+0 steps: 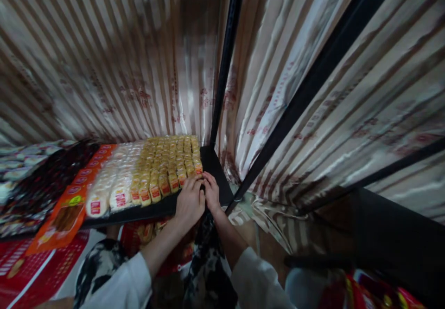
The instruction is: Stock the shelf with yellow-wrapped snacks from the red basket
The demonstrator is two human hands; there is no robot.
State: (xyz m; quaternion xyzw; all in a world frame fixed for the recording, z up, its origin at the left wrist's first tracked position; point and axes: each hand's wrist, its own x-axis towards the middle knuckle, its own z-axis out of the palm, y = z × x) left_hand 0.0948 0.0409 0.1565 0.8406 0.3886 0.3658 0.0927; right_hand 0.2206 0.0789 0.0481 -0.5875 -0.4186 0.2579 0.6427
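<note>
Small yellow wrapped cakes (167, 160) with red labels stand in tight rows on a black shelf (215, 170). At the right front corner of these rows, my left hand (191, 200) and my right hand (211, 192) meet, fingertips close together. Both hands have curled fingers. What they pinch is mostly hidden; a small brownish patch shows between the fingertips. The frontmost cake of the last row is right by my fingers. White wrapped cakes (118, 174) with red labels lie left of the yellow ones.
Further left are an orange packet (71, 197), dark wrapped pieces (45, 183) and white-green wrapped pieces (21, 165). Black frame bars (313, 81) slant on the right before striped curtains (139, 58). Red packaging (48, 267) lies below the shelf; a dark box (392, 234) stands right.
</note>
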